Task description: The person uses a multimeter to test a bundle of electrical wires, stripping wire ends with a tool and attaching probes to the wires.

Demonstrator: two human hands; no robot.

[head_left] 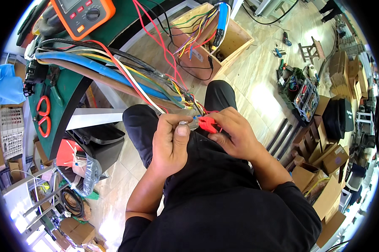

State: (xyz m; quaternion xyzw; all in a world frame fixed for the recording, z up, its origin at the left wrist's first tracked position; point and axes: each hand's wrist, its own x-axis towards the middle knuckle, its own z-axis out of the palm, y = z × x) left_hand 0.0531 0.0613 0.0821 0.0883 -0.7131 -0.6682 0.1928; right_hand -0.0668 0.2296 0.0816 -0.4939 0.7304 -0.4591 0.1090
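Observation:
My right hand grips a red alligator clip between thumb and fingers, just above my lap. Close beside it, my left hand is closed in a pinch on a small clear-and-silver end piece, whose exact kind I cannot make out. The clip's tip is right by this piece; whether they touch is too small to tell. Behind my hands a thick bundle of blue, brown, black and other coloured cables comes off the table and ends in many thin wires. Thin red leads run down toward my hands.
An orange handheld meter and orange-handled scissors lie on the green table. Ahead stands an open wooden box with wires over it. A lined waste bin is at left. A toolbox and cardboard boxes sit right.

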